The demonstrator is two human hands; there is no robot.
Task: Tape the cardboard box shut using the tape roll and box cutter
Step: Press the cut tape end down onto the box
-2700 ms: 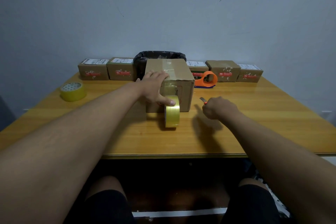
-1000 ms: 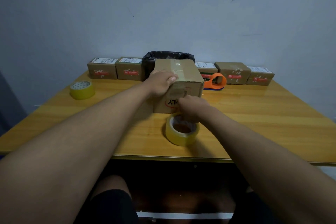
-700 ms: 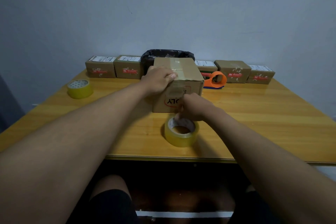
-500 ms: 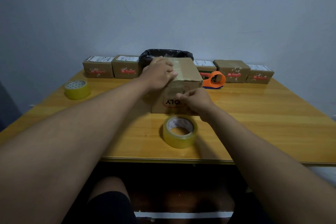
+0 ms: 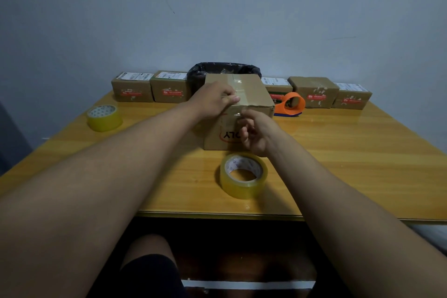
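Cardboard box (image 5: 251,94) sits mid-table, just beyond the tape roll (image 5: 243,175), and we've got a clear strip of tape running along its top and folding down over the near face. A moment ago our right hand (image 5: 256,134) was down by the roll; now it has come up to the front of the box, fingers loosely curled and pressing at the tape end, though we can't tell whether the box cutter is tucked inside that fist, since nothing of it shows. Our left hand (image 5: 215,101) stays on top, fingers narrow and flat, thumb pinning the strip at the front edge. The roll has gone from standing on edge to lying flat and free on the table (image 5: 350,152), so we reckon the strip is already cut and we're into smoothing it down, close to the finish. Around us: a second roll (image 5: 104,117) far left, an orange tape dispenser (image 5: 290,104) just right of the box, a black-lined bin (image 5: 225,70) right behind it, and a row of small parcels (image 5: 169,87) along the wall. Nothing blocks the hands; only the flat roll sits close under our right wrist.
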